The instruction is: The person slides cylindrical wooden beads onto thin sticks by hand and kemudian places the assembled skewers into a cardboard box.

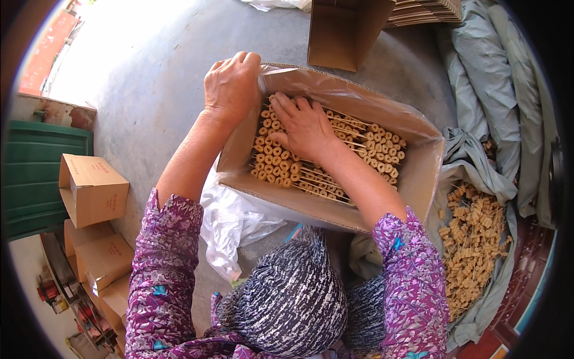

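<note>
A cardboard box (418, 167) with a clear plastic liner (359, 96) stands open in front of me. Inside lie rows of thin wooden skewers threaded with tan ring-shaped pieces (276, 161), their ringed ends packed at the left and right. My left hand (233, 84) is closed at the box's far left corner, gripping the rim; its fingertips are partly hidden. Palm down, with fingers stretched out, my right hand (304, 128) rests on the skewers toward the far left of the box.
To the right, a heap of loose skewered pieces (472, 239) lies on grey-green sheeting (478, 72). White plastic (233, 221) spreads by the box's near left side. Another open box (344, 36) stands beyond, beside flattened cardboard (424, 12). More boxes (98, 188) stand at left.
</note>
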### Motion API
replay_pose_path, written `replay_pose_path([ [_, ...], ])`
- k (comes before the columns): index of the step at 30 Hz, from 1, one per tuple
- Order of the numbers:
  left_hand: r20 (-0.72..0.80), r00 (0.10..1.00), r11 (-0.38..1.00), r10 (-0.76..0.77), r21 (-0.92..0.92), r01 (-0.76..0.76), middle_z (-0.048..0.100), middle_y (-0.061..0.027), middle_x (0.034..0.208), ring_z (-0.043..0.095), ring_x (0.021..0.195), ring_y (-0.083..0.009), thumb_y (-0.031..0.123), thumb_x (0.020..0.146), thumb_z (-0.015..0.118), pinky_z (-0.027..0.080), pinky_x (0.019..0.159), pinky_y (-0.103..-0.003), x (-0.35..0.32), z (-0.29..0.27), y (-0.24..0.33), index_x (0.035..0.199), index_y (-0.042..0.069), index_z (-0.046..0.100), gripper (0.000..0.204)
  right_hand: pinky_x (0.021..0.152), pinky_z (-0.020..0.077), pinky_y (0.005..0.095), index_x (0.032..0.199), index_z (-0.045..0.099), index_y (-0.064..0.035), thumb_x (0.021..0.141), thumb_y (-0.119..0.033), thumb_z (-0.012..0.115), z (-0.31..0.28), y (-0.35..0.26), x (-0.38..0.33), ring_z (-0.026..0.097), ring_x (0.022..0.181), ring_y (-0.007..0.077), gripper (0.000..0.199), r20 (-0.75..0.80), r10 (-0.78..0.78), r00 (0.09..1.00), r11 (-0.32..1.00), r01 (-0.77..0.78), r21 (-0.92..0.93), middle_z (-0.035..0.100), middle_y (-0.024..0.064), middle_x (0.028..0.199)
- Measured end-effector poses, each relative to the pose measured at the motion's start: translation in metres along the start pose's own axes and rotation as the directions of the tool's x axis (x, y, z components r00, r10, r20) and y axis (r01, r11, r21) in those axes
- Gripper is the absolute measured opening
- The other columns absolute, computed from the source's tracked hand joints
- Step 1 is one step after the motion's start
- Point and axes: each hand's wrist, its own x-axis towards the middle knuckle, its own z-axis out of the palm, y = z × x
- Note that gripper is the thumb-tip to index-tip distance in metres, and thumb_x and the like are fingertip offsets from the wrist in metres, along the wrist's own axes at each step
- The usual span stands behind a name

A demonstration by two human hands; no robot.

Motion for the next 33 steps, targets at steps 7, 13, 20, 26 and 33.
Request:
replay_pose_path([
  [7,-0.064,0.998,1.0,0.016,0.014,-0.015,0.064,-0.0052,0.084,0.066,0.085,-0.0254,0.008,0.082,0.056,0.05,0.082,-0.039,-0.004,0.002,-0.007,0.085,0.01,0.057,0.003,0.103,0.0385,0.0448,0.132,0.054,-0.0061,0.087,-0.029,0.064,-0.033,-0.001,-0.01,0.047,0.123,0.0292,0.051,-0.043,0.086,0.995,0.996,-0.085,0.026,0.052,0.0109,0.137],
  [13,-0.077,0.997,1.0,0.008,0.011,-0.007,0.065,-0.0053,0.085,0.066,0.085,-0.0256,0.009,0.084,0.056,0.05,0.081,-0.039,-0.001,0.004,-0.003,0.085,0.01,0.057,0.002,0.084,0.0526,0.0437,0.101,0.07,-0.0101,0.082,-0.018,0.066,-0.013,0.019,-0.025,0.056,0.105,0.0304,0.021,-0.176,0.033,0.984,0.996,-0.017,0.092,0.062,0.009,0.114],
  [20,0.022,0.997,0.997,-0.068,-0.019,0.068,0.066,-0.0065,0.095,0.064,0.088,-0.0351,0.019,0.093,0.048,0.049,0.078,-0.046,-0.004,0.002,-0.011,0.09,0.011,0.057,0.012,0.081,0.0538,0.0408,0.093,0.071,-0.0113,0.085,-0.02,0.066,-0.042,0.029,-0.015,0.065,0.094,0.0274,0.014,-0.147,0.148,0.978,0.961,-0.106,0.256,0.069,0.0059,0.098],
  [26,0.027,0.997,0.997,-0.077,-0.013,0.077,0.066,-0.0066,0.097,0.063,0.087,-0.0354,0.021,0.094,0.048,0.049,0.077,-0.046,-0.001,0.005,-0.006,0.09,0.011,0.056,0.013,0.076,0.0532,0.0425,0.091,0.072,-0.014,0.082,-0.02,0.069,-0.044,0.033,-0.034,0.067,0.088,0.0297,0.011,0.105,0.251,0.962,0.842,-0.271,0.467,0.071,0.008,0.091],
  [33,0.034,0.993,0.993,-0.113,-0.022,0.114,0.066,-0.0074,0.095,0.063,0.087,-0.0349,0.021,0.094,0.048,0.048,0.077,-0.046,-0.002,0.004,-0.006,0.09,0.011,0.056,0.014,0.075,0.0535,0.0405,0.092,0.071,-0.015,0.084,-0.017,0.068,-0.025,0.019,-0.03,0.067,0.088,0.0287,0.01,0.135,0.241,0.961,0.923,-0.27,0.275,0.072,0.0052,0.093],
])
